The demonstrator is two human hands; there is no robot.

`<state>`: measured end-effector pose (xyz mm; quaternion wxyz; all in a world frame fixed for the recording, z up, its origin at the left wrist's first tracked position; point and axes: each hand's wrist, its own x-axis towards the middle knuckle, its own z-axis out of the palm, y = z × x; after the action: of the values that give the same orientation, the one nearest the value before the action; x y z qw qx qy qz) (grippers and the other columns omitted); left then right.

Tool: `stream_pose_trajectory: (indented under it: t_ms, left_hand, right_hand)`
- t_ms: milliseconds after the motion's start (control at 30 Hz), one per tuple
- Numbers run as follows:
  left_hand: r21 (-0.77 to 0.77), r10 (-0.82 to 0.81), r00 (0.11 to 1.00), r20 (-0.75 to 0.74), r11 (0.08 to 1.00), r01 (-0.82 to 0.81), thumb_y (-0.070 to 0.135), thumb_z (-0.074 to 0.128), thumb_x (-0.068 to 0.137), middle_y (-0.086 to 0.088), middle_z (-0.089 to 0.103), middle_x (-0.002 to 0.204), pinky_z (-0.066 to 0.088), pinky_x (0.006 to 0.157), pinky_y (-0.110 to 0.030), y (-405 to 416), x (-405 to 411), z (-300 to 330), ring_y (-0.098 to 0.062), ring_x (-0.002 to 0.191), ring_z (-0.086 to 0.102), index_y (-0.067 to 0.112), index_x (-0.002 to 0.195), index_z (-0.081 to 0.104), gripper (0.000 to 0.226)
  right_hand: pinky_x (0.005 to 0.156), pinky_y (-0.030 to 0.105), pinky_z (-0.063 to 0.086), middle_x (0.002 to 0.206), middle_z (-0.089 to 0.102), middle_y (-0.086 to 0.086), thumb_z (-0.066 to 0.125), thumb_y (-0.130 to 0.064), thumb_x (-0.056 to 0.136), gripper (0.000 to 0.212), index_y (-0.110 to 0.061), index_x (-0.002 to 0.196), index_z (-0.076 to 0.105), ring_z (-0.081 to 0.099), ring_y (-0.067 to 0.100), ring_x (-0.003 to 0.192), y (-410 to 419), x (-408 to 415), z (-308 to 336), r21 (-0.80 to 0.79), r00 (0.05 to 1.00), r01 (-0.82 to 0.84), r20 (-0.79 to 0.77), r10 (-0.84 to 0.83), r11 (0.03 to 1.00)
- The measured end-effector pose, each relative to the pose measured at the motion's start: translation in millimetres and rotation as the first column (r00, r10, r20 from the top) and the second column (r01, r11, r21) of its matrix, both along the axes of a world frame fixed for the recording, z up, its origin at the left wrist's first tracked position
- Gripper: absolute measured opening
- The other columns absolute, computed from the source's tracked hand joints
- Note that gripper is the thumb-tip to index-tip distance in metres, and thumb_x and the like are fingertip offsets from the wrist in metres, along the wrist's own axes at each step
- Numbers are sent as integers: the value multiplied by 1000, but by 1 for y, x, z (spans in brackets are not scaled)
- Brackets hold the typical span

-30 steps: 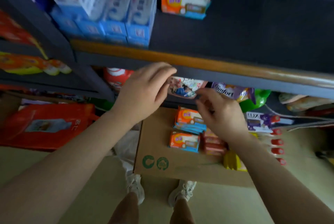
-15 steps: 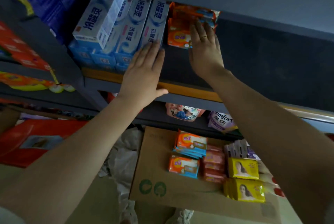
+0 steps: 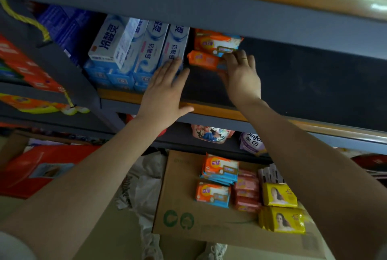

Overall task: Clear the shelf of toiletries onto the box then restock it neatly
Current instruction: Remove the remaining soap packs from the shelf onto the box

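Both arms are stretched forward and upward. The left hand point(image 3: 165, 90) is held flat, fingers straight. The right hand point(image 3: 240, 77) is raised, its fingers curled.

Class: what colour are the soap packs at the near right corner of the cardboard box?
Yellow soap packs, clearest in the head view.
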<state>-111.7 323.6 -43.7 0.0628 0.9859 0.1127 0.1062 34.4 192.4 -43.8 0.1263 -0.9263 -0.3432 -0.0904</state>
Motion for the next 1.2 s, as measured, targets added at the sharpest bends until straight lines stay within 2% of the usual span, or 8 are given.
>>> stream_pose_trajectory:
  t_ms: [133,233,367,567,633,767,1000,1200]
  left_hand:
    - [-420,79,980,184,908,6,38,70,76,-10,22,153,15,113,-27,-19,-19,31,-19,141,17,7,147,17,94]
    - [-649,58,969,240,752,116,43,69,76,8,35,141,25,103,-9,-41,-51,56,3,129,26,16,143,28,83]
    - [-619,-88,952,293,742,259,47,61,76,13,52,114,38,87,-8,-55,-84,77,3,108,47,20,123,52,55]
    - [-702,-112,970,214,673,232,53,59,71,24,55,100,42,78,-9,-50,-107,82,4,95,53,29,107,52,44]
    - [-819,-64,983,174,544,180,50,62,71,20,60,102,47,80,-13,-48,-110,79,3,94,58,33,104,52,39]
    - [-993,71,996,46,111,38,23,64,83,5,65,97,53,72,-18,-53,-109,75,-1,85,65,26,99,57,18]
    - [-840,44,927,-372,-442,-315,32,58,79,-3,70,79,51,59,-27,-57,-109,63,-17,75,65,15,93,61,22]
    - [-642,-91,815,-572,-569,-514,37,59,85,-6,69,68,51,45,-21,-66,-106,62,-12,55,66,8,98,62,32]
  right_hand:
    - [84,22,41,112,54,9,66,-8,82,36,-6,117,57,51,22,101,-43,-28,16,463,956,-112,-192,223,879]
    - [82,10,43,100,53,-11,72,1,75,40,-22,104,56,54,-4,92,-71,-61,34,639,721,45,-553,418,768]
    - [79,15,48,97,62,-11,70,5,67,43,-19,99,55,58,-7,89,-90,-97,43,662,423,121,-708,565,739]
    - [79,28,54,97,65,-4,73,-14,67,34,-24,96,59,64,9,87,-103,-137,50,522,336,254,-837,432,814]
    - [70,24,54,95,66,-2,70,-17,71,28,-23,96,59,66,8,82,-107,-148,57,504,312,321,-856,413,802]
    - [65,23,54,91,64,1,57,-25,81,17,-18,96,60,65,10,78,-114,-163,79,489,259,504,-872,415,712]
    - [52,22,53,97,62,14,51,-37,80,41,-13,113,58,61,24,78,-119,-173,106,480,167,552,-864,474,682]
    - [53,21,51,90,63,13,49,-39,88,35,-10,105,59,61,18,66,-120,-170,111,430,158,549,-895,416,717]
